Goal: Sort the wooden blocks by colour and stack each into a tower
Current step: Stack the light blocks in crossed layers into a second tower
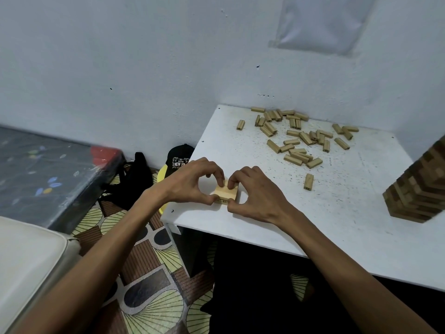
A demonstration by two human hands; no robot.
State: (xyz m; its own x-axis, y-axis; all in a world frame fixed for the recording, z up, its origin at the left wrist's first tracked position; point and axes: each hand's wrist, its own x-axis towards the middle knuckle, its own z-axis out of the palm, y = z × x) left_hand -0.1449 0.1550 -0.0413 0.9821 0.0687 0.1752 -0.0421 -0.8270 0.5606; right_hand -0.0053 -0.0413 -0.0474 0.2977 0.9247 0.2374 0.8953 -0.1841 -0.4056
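A low stack of pale wooden blocks sits near the front left corner of the white table. My left hand pinches its left side with thumb and fingertips. From the right, my right hand pinches the same stack, fingers on top and thumb at the front. Several loose pale blocks lie scattered at the back of the table, and one lone block lies nearer. A tall tower of dark brown blocks stands at the right edge.
A black cap and a black bag lie on the patterned floor left of the table. A dark mattress and a white cushion are at the left. The wall runs close behind the table.
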